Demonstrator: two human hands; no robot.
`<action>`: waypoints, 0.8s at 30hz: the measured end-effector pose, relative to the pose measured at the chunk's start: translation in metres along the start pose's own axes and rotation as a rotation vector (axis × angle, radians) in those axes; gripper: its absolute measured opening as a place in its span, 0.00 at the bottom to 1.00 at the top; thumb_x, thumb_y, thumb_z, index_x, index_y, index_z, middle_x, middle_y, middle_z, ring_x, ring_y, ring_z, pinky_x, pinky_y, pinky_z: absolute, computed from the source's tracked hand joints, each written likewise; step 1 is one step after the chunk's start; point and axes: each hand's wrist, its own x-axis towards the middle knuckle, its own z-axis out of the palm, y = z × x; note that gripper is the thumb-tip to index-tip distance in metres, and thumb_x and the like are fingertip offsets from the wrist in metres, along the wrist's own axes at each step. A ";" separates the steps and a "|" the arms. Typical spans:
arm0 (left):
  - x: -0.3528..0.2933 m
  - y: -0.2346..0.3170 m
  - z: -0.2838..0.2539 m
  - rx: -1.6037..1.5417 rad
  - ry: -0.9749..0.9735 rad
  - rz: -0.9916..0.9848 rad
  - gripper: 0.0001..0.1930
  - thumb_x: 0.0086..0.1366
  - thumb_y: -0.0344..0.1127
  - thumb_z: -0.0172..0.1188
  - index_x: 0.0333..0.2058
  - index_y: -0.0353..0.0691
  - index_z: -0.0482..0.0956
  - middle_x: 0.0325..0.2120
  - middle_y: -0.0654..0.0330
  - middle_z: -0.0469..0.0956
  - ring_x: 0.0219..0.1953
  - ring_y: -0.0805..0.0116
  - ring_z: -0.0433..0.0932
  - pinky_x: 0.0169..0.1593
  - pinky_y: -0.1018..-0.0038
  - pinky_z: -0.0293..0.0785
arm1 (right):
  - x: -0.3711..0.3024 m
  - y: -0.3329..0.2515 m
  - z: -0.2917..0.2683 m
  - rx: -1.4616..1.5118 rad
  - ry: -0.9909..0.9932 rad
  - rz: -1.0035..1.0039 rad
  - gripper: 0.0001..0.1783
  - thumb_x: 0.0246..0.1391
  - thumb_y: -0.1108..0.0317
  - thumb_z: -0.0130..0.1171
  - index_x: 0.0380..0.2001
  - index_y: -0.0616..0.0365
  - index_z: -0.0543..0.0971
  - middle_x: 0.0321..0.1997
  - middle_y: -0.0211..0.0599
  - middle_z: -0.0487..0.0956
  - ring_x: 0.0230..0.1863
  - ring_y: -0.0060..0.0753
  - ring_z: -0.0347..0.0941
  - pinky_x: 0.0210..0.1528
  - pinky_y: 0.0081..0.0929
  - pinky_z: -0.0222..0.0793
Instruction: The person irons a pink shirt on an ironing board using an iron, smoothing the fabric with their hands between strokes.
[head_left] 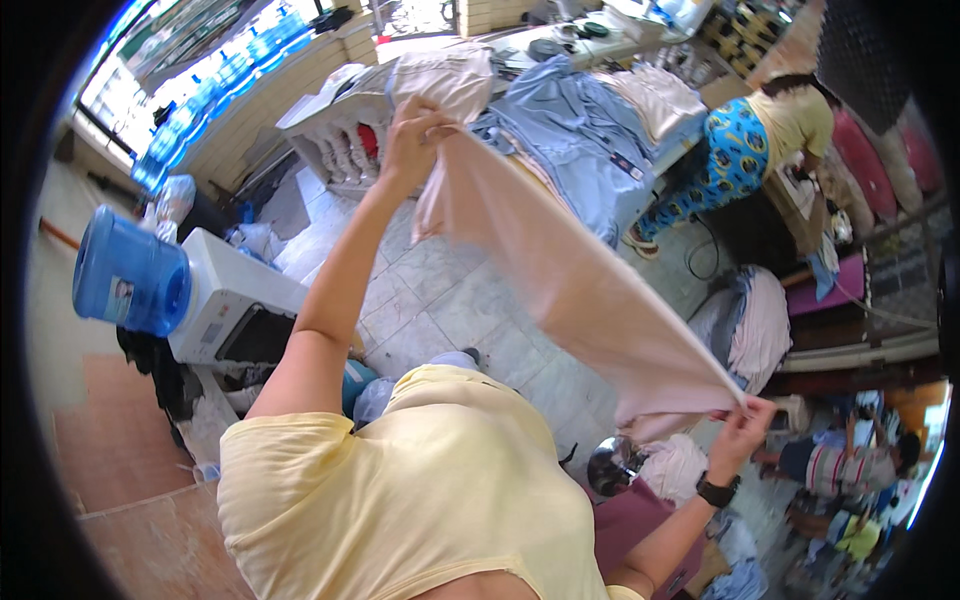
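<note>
A long piece of pale pink cloth [560, 270] is stretched between my two hands, its upper edge taut and its lower part hanging loose over the tiled floor. My left hand [415, 140], raised at the upper left, pinches one end of that edge. Lower down at the right, my right hand [740, 430] grips the other end between thumb and fingers, with a dark watch [717, 490] on its wrist. Beyond the cloth, a heap of light blue garments [565, 125] lies on a table, with cream cloth [655, 100] beside it.
At the left stands a white water dispenser [225, 300] with a blue bottle [130, 270]. A person in patterned blue trousers [735, 145] bends over at the upper right. Bundled fabric [760, 330] sits on the floor at the right. More people [850, 470] are at the far lower right.
</note>
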 end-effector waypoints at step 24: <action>0.090 -0.378 -0.264 0.062 0.168 -0.458 0.08 0.67 0.28 0.54 0.38 0.33 0.82 0.27 0.65 0.79 0.30 0.81 0.76 0.37 0.82 0.74 | 0.167 -0.204 0.489 0.147 -0.358 -0.202 0.03 0.62 0.77 0.53 0.34 0.65 0.74 0.30 0.41 0.80 0.29 0.30 0.80 0.33 0.26 0.75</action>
